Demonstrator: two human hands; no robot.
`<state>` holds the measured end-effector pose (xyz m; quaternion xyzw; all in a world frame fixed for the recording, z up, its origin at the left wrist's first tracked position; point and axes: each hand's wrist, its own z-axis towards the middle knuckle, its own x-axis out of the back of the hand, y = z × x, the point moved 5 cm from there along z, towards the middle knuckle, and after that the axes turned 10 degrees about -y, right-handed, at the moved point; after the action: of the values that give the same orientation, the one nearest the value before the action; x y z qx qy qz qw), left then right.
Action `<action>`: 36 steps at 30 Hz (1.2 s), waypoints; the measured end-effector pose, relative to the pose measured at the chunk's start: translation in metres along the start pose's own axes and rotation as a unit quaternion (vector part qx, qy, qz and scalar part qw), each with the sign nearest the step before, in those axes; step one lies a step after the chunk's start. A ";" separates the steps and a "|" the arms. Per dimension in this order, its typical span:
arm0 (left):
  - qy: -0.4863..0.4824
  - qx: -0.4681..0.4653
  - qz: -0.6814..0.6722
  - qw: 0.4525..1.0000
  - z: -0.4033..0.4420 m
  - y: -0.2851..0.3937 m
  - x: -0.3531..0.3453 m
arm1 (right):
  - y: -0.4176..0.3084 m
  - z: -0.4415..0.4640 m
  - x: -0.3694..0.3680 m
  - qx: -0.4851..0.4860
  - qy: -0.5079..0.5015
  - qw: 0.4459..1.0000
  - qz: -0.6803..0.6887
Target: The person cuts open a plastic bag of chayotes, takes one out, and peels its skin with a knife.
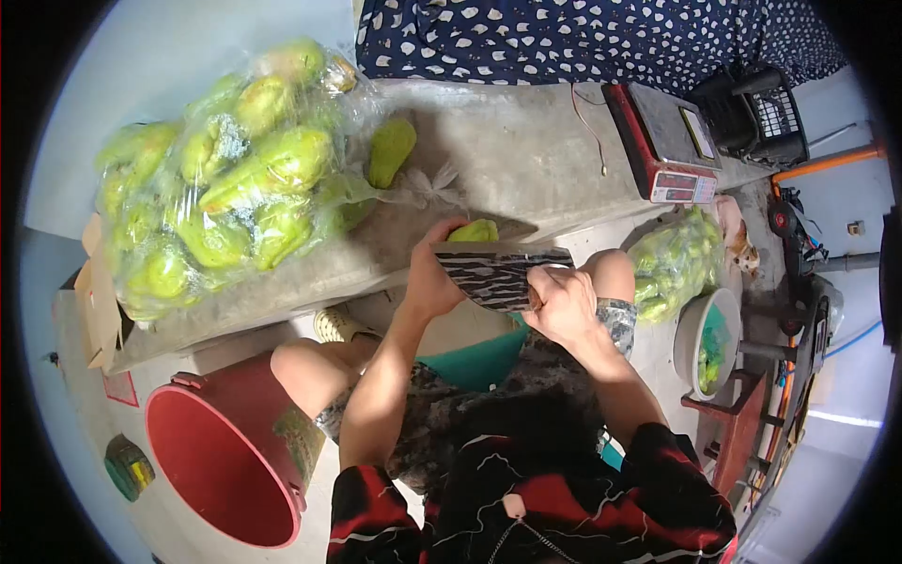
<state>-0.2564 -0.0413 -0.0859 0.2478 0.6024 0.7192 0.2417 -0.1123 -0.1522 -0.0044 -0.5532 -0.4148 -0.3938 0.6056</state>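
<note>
My left hand (434,280) is wrapped around a pale green, pear-shaped chayote (477,231), mostly hidden by the fingers and by a blade. My right hand (564,305) grips the handle of a broad cleaver (498,277) with dark wavy stripes along its blade. The blade lies across the near side of the chayote; whether its edge touches the skin is hidden. A loose chayote (392,152) rests on the concrete ledge beyond my left hand, beside a knotted clear plastic bag (272,169) full of large green ones.
A red bin (221,451) stands at lower left. The concrete ledge (512,141) holds a red digital scale (658,141) and a black crate (766,113). To the right are another filled plastic bag (672,263) and a pale basin (691,338) with green pieces. A teal-rimmed container (474,362) sits between my legs.
</note>
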 end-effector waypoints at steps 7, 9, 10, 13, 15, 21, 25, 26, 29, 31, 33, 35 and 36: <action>0.024 -0.051 0.020 0.998 0.001 0.010 0.009 | -0.015 0.010 0.013 0.025 -0.005 1.000 0.011; 0.029 -0.053 0.032 0.998 0.000 0.018 0.011 | -0.015 0.011 0.017 0.041 -0.004 0.999 0.012; 0.026 -0.054 0.038 0.997 0.000 0.022 0.008 | -0.014 0.009 0.018 0.049 -0.004 0.999 0.010; 0.022 -0.038 0.078 0.996 -0.001 0.031 0.003 | -0.011 0.005 0.023 0.064 0.024 0.998 0.014; 0.024 -0.058 0.105 0.993 -0.005 0.043 0.002 | -0.007 0.002 0.028 0.072 0.010 0.997 0.029; 0.007 -0.062 0.158 0.986 -0.004 0.065 0.005 | -0.004 -0.001 0.026 0.062 -0.030 0.995 0.075; -0.002 -0.060 0.140 0.988 -0.011 0.050 0.007 | -0.009 -0.003 0.014 0.050 -0.035 0.996 0.062; 0.003 -0.061 0.133 0.989 -0.010 0.046 0.006 | -0.008 -0.005 0.011 0.048 -0.019 0.997 0.054; -0.023 -0.067 0.132 0.989 -0.006 0.044 0.004 | -0.005 -0.013 0.009 0.048 -0.001 0.998 0.048; -0.033 -0.059 0.146 0.987 -0.002 0.052 0.002 | 0.002 -0.015 0.005 0.060 0.049 0.996 0.049; -0.057 0.012 0.159 0.986 -0.003 0.045 -0.002 | 0.052 -0.023 -0.020 -0.093 0.001 0.996 0.005; -0.061 0.021 0.138 0.988 -0.003 0.042 -0.001 | 0.097 -0.027 -0.029 -0.196 0.004 0.980 0.033; -0.065 0.039 0.113 0.991 -0.003 0.038 -0.002 | 0.102 -0.031 -0.027 -0.236 -0.018 0.969 0.065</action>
<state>-0.2585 -0.0504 -0.0490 0.3696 0.5815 0.7000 0.1876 -0.0236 -0.1748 -0.0659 -0.7134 -0.2838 -0.4303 0.4747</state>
